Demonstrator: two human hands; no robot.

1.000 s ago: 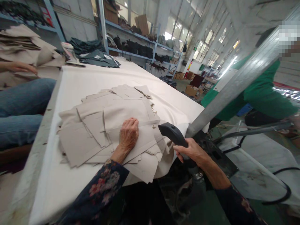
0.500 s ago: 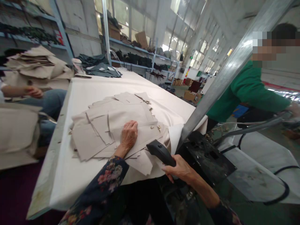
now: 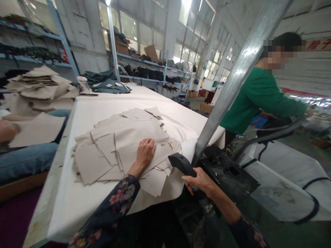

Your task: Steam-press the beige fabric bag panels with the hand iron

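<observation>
My left hand (image 3: 146, 151) lies palm down on a spread of overlapping beige fabric pieces (image 3: 103, 137), pressing on the top one with its fingers slightly bent. My right hand (image 3: 200, 181) is wrapped round a black curved handheld tool (image 3: 182, 163) that looks like a vacuum nozzle. Its head hangs by the right edge of the pieces, and its lower part runs down below my hand into shadow. Small metal zipper parts (image 3: 170, 144) lie on the fabric to the right of my left hand. Scissors (image 3: 155, 116) rest at the far end of the spread.
A pale cloth covers the table (image 3: 62, 196). A slanted metal post (image 3: 232, 89) rises at its right corner above a black box (image 3: 230, 172). At left, a seated person's hand (image 3: 7, 131) is beside a beige piece. A person in green (image 3: 266, 96) stands at right.
The head view has shifted slightly. The black tool's head has moved a little to the right relative to the fabric. At left, the seated person now has a beige piece before them.
</observation>
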